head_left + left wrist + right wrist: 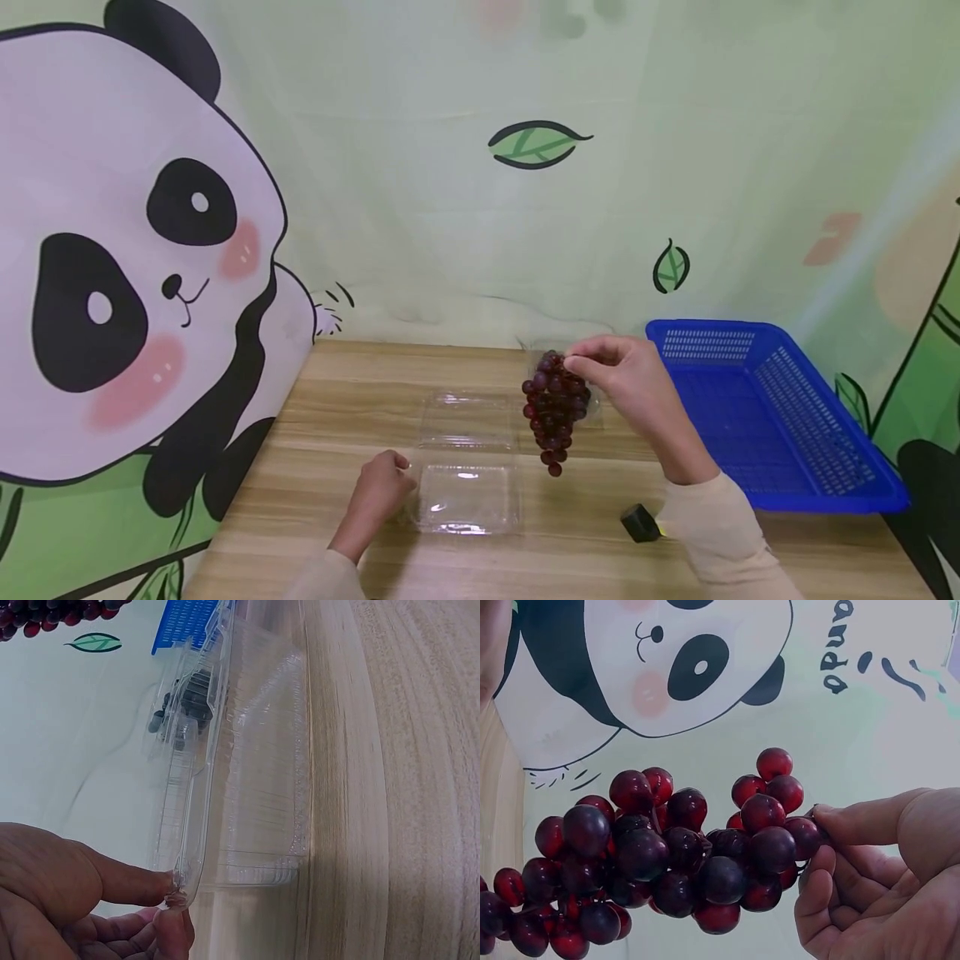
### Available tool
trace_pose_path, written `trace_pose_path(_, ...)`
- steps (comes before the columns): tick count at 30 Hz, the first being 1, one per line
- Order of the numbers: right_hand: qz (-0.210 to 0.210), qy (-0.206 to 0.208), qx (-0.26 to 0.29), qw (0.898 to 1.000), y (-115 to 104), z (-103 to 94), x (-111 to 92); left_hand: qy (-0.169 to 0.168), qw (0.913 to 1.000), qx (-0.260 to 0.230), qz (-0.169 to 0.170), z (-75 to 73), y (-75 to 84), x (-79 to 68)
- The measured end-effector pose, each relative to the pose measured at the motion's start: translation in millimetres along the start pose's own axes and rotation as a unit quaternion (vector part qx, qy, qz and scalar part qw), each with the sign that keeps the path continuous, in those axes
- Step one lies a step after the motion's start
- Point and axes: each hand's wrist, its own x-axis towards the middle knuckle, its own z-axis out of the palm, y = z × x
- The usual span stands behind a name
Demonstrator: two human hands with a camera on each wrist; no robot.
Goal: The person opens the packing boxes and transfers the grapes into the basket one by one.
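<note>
Grapes (555, 408) dangle above a wooden desk (360, 400), pinched near the top in the grip of the right hand (633, 375); the left hand (380, 493) pinches a clear plastic container (467, 498) by its rim; 1 blue basket (832, 503) sits at right.

Blue basket (738, 425) and small black object (640, 523) on a wood-grain tabletop (570, 554), before a panda-printed backdrop (420, 208)

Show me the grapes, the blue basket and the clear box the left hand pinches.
Grapes (555, 404): head view, middle of the hanging bunch.
Blue basket (738, 425): head view, bare floor inside.
Clear box (467, 493): head view, middle of its nearer half.
</note>
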Motion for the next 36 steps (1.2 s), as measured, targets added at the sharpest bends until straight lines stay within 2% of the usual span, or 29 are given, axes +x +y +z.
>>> trace_pose_path(21,0.015,0.022,-0.047,0.999,17.7,-36.4,-12.7,-0.004,1.0000,0.005,0.001,-0.4,1.6,-1.7)
trace_pose_path(36,0.007,0.056,-0.051,0.997,32.2,-74.8,-25.0,0.000,0.9999,0.012,0.006,2.2,2.2,-1.3)
